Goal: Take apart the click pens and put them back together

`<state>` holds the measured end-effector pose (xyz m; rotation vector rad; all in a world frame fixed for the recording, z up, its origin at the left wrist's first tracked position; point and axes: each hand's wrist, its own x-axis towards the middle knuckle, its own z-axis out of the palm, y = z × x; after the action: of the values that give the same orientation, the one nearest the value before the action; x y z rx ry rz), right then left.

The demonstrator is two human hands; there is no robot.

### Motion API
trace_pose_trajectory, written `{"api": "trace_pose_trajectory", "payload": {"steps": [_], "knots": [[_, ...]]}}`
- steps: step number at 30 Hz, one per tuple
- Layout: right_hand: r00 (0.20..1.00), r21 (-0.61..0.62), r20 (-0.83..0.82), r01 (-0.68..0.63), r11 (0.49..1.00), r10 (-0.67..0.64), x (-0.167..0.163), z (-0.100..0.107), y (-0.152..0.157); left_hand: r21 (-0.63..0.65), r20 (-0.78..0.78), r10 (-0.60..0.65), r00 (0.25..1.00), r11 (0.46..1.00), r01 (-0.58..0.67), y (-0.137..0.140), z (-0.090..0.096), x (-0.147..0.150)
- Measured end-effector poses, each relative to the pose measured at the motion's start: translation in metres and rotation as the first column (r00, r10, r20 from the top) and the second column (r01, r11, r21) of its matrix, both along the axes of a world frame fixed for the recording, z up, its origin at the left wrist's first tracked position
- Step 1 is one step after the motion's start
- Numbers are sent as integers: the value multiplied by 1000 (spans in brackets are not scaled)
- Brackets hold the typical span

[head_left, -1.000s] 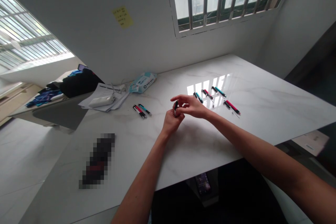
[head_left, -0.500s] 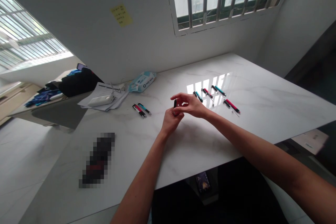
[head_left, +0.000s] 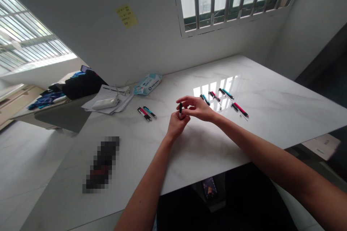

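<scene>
My left hand (head_left: 176, 125) is closed on a pen (head_left: 180, 107) that stands nearly upright, black at the top with a pale section below. From the right, my right hand (head_left: 200, 109) reaches over it, thumb and fingers curled at the pen's upper part. The pen's lower end is hidden in my left hand. Beyond my right hand lie pen parts: a blue barrel (head_left: 227, 94), a red barrel (head_left: 240, 109) and a thin white refill (head_left: 243, 115). To the left of my hands, a red-and-black pen (head_left: 144, 114) rests beside a blue-and-black pen (head_left: 149, 112).
A pack of wipes (head_left: 148, 84) and papers (head_left: 108, 110) with a white device (head_left: 105, 103) sit at the table's back left. A blurred-out dark object (head_left: 101, 166) lies at the front left. Below the front edge is a phone (head_left: 209, 187).
My right thumb has shifted slightly up along the pen, and a pale section below its black top now shows. Both arms stay in nearly the same place.
</scene>
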<state>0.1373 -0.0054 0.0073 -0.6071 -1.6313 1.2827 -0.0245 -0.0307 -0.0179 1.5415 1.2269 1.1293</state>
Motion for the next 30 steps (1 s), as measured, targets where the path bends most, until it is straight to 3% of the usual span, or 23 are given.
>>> {"api": "trace_pose_trajectory", "payload": {"steps": [13, 30], "knots": [[998, 23, 1, 61, 998, -61, -2, 0, -1, -34, 79, -12, 997, 999, 15, 0, -1, 1], [991, -56, -109, 70, 996, -76, 0, 6, -1, -85, 76, -55, 996, 995, 61, -3, 0, 5]]}}
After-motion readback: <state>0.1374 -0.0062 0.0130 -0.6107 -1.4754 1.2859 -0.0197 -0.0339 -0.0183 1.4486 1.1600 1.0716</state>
